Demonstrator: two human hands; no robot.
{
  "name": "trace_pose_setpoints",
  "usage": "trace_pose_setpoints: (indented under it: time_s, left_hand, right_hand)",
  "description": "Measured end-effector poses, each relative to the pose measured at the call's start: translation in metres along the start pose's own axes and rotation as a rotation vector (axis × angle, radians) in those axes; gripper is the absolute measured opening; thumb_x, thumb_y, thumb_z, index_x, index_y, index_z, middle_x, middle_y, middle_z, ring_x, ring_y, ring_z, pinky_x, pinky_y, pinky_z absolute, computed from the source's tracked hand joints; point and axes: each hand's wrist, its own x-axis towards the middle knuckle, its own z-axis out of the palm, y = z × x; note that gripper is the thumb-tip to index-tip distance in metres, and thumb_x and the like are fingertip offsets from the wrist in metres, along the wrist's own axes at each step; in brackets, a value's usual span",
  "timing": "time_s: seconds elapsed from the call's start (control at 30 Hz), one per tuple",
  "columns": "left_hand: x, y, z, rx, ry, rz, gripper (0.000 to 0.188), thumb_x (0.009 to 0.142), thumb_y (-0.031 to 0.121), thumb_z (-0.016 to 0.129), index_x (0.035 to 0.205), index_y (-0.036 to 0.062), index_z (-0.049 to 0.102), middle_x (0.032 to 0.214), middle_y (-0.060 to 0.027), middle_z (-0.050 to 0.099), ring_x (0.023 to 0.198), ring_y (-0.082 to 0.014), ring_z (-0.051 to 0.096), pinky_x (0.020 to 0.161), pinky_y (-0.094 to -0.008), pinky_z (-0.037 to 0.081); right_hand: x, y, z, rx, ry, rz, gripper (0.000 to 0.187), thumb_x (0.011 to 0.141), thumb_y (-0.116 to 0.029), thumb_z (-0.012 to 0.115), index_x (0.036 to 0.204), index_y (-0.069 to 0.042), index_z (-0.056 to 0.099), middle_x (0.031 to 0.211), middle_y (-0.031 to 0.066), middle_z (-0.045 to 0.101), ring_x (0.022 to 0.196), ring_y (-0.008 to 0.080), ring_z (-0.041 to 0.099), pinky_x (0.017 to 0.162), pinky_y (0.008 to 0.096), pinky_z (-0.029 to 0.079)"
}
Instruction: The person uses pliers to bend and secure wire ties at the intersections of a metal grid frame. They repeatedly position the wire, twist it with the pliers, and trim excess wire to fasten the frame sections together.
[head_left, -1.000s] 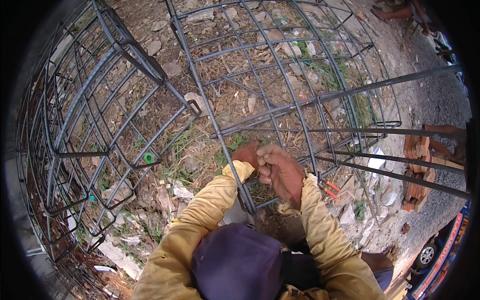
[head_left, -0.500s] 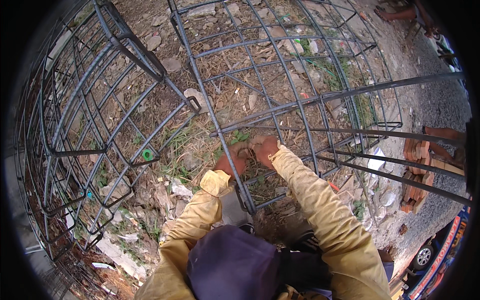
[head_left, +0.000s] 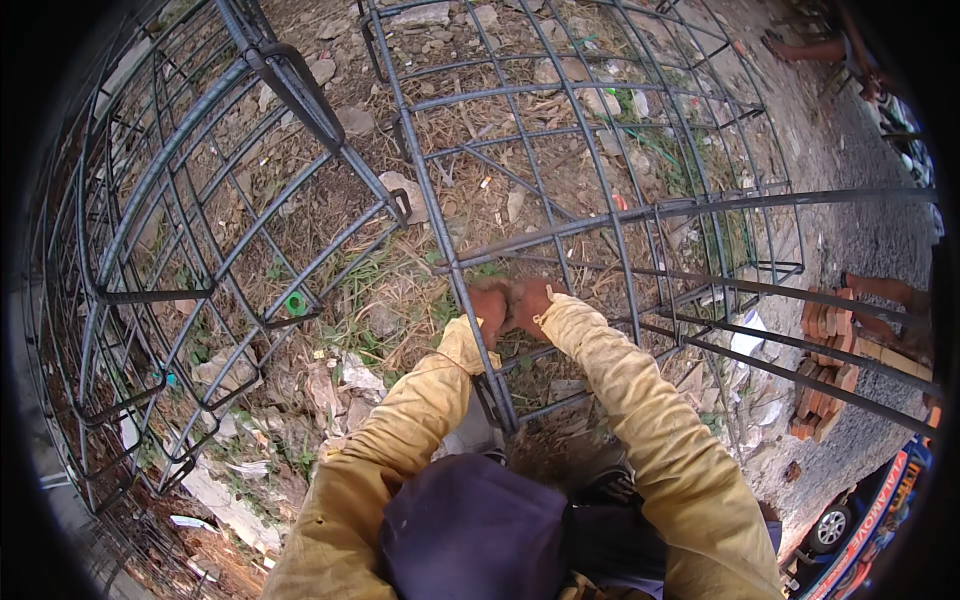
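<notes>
Two hands meet inside the bars

Head view, and here you are, bent low with both hands drawn together in front of you. Your bare left hand is just to the right of the long, straight, dark-grey steel bar, which crosses over that wrist. Your bare right hand comes in from the other side to meet it. The fingers look curled in, but the knuckles hide the tips; I cannot tell whether they grasp anything or are simply pressed together.

The thing you're at, the open cage of dark-grey steel bars, spreads ahead of you and to your right, with its near corner down by your feet. A long dark steel rod runs across just beyond your knuckles, and more thin dark rods stretch off to the right.

Close finger work, I'd judge, so steadiness counts. Brace the left wrist lightly, never hard against that bar, and let the right do the finer movement. Mind your loose yellow cloth cuffs: fabric so near crossing steel could snag. Elbows low, small motions, and tilt your hands a little so you can see your fingertips. Draw back slowly, the left arm especially, threaded as it is beneath the steel.
</notes>
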Motion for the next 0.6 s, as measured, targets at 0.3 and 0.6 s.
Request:
trace_pose_setpoints:
  time_s: [0.3, 0.6]
  left_hand:
    - [-0.009, 0.072, 0.012, -0.537, 0.071, -0.447, 0.02, 0.094, 0.021, 0.053, 0.106, 0.0053, 0.056, 0.095, -0.0039, 0.062, 0.08, -0.0141, 0.059, 0.07, -0.0299, 0.05]
    - [0.033, 0.035, 0.027, -0.872, -0.038, -0.541, 0.025, 0.097, 0.025, 0.052, 0.105, 0.0023, 0.058, 0.095, -0.0041, 0.063, 0.075, -0.0112, 0.054, 0.065, -0.0226, 0.051]
  right_hand:
    - [-0.014, 0.047, 0.011, 0.276, 0.367, 0.023, 0.015, 0.086, -0.017, 0.06, 0.095, -0.006, 0.066, 0.089, 0.0182, 0.068, 0.085, 0.0324, 0.068, 0.076, 0.0411, 0.052]
    - [-0.005, 0.046, -0.005, 0.095, 0.487, 0.406, 0.02, 0.086, -0.022, 0.06, 0.095, -0.005, 0.067, 0.096, 0.019, 0.068, 0.091, 0.0361, 0.067, 0.079, 0.0456, 0.052]
